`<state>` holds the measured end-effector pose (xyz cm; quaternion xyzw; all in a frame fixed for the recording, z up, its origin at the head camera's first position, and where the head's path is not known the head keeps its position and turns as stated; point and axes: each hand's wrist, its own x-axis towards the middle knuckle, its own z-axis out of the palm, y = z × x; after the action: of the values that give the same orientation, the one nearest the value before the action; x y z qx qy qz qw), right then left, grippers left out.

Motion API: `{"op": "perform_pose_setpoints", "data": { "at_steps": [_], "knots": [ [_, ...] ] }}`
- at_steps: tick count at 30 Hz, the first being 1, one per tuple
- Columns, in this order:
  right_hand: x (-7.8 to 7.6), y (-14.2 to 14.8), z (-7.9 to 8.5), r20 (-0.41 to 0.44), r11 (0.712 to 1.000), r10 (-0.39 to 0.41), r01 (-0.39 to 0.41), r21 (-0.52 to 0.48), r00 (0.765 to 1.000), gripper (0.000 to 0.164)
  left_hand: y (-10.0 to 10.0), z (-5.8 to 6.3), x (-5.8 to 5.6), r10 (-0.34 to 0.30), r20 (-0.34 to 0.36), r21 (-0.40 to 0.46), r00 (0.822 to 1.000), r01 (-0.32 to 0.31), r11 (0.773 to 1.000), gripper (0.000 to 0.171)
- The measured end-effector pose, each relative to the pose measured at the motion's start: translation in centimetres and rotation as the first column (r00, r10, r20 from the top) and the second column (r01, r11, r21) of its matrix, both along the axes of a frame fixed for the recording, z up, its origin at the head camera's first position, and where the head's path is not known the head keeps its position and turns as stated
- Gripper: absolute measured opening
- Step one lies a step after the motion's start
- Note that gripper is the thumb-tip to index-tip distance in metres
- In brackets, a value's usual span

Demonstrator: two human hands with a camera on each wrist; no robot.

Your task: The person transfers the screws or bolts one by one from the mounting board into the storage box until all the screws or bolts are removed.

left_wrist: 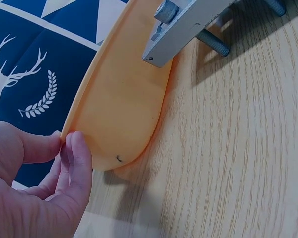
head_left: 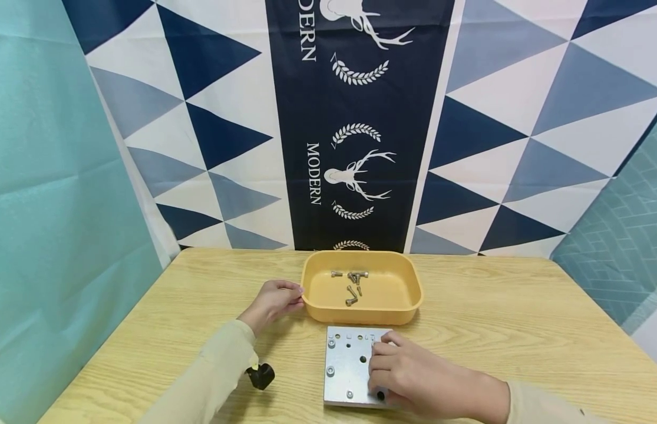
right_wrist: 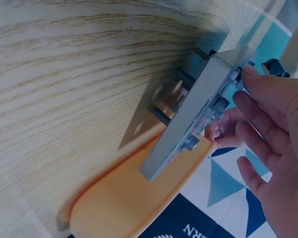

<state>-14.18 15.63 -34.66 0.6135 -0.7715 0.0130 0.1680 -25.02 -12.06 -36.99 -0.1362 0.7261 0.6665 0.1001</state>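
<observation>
My left hand (head_left: 275, 301) pinches the left rim of a yellow-orange tray (head_left: 360, 317) between thumb and fingers. Several loose socket-head screws (head_left: 356, 294) lie inside the tray. Nearer to me is a silver metal plate (head_left: 341, 381) with holes; socket-head screws (right_wrist: 191, 143) sit in it, and their threaded ends (left_wrist: 213, 43) stick out underneath. Over the plate's right part is my right hand (head_left: 413, 374), which hides that side in the head view. In the right wrist view its thumb and index finger pinch a screw head (right_wrist: 237, 75) at the plate's end, the other fingers loosely bent.
Both rest on a light wood-grain table (head_left: 492, 306). A patterned cloth (head_left: 355, 118) hangs right behind the tray, with a turquoise cloth (head_left: 52, 206) on the left. A small black piece (head_left: 261, 376) shows beside the left sleeve.
</observation>
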Motion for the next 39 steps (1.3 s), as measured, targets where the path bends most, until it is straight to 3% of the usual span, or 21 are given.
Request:
{"op": "perform_pose_setpoints", "data": {
  "at_steps": [11,16,23,32,39],
  "knots": [
    [0.00,-0.11,-0.51,0.101,1.000,0.015,-0.013,-0.028,0.995,0.024,-0.04,0.07,-0.01,0.004,-0.005,0.008,1.000,-0.004,1.000,0.022],
    [0.03,-0.24,-0.63,0.093,0.997,0.044,-0.038,-0.069,0.995,0.024,-0.06,-0.07,0.00,0.006,-0.006,0.010,1.000,-0.006,1.000,0.022],
    [0.21,-0.19,-0.42,0.132,0.999,0.003,0.002,-0.034,0.991,0.020,-0.04,-0.21,0.03,0.007,-0.004,0.012,1.000,-0.007,1.000,0.023],
    [0.47,-0.44,-0.27,0.114,0.998,-0.062,0.063,0.001,0.992,0.017,-0.05,0.04,0.08,0.000,-0.017,0.034,1.000,0.000,0.999,0.023],
    [0.36,-0.38,-0.41,0.095,0.999,-0.051,0.051,-0.006,0.994,0.015,-0.03,0.09,0.04,0.002,-0.010,0.020,1.000,-0.001,1.000,0.023]
  ]
}}
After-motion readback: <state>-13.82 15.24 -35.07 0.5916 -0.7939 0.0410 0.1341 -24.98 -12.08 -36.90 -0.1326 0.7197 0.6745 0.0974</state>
